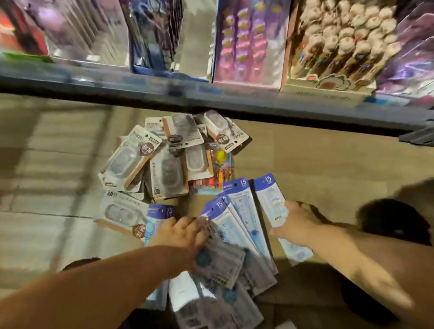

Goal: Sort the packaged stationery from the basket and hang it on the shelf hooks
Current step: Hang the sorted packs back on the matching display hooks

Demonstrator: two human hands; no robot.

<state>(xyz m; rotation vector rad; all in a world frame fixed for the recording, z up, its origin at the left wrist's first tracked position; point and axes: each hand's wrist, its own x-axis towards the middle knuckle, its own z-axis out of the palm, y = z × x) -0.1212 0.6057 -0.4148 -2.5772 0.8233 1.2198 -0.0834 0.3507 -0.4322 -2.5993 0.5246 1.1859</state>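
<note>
A fan of long blue ruler packs marked 15 lies on a brown cardboard sheet on the floor. My left hand reaches down onto the left side of the fan and grips a few packs near their tops. My right hand holds a single ruler pack set apart on the right. Beyond them sits a heap of white and tan blister packs. More ruler packs lie close to me, face down. No basket or hooks are in view.
A blue metal shelf edge crosses above the pile. On the shelf stand boxed toys, a carton of plush-topped pens and dark card packs. Pale tiled floor lies to the left. The view is motion-blurred.
</note>
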